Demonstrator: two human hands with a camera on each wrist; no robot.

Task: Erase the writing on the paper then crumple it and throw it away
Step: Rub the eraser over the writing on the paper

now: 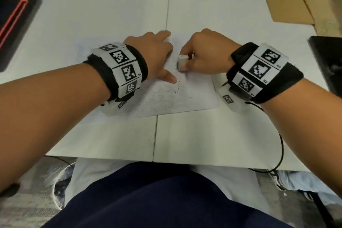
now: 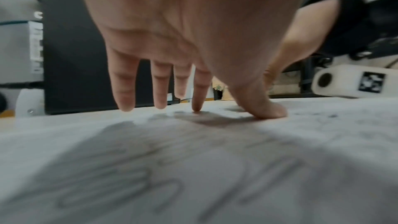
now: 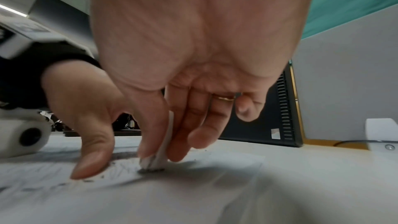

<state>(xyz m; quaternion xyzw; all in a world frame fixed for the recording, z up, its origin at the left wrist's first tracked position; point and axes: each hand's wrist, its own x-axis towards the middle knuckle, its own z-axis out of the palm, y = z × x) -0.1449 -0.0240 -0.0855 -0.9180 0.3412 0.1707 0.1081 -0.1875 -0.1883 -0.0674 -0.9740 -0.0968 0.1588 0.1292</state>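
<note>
1. While your right hand (image 1: 205, 55) pinches the eraser (image 1: 182, 62) between thumb and fingers, the eraser's lower end sits on the paper (image 1: 185, 96), right under that hand, so the next rub has no gap to close.
2. The eraser stands roughly upright and a little tilted; its worn, greyed tip (image 3: 154, 161) touches the sheet, with dark crumbs (image 3: 150, 170) lying just beside it.
3. Your left hand (image 1: 153, 57) is spread flat with fingers straight, and its fingertips (image 2: 127, 106) and thumb (image 2: 264, 108) press the paper down just left of the eraser. It holds nothing.
4. The right hand is the one on the working spot; the left only pins the sheet.
5. The paper lies flat on the white desk (image 1: 185, 139), in the middle and a little skewed, with its long axis running left to right.
6. Faint pencil lines (image 1: 166, 102) still cover the near part, so I judge the erasing only partly done.
7. The unerased writing lies on your near side of the eraser, so the strokes likely need to work toward you.
8. The sheet is thin, uncrumpled and limp; it could wrinkle if the left hand lets go.
</note>
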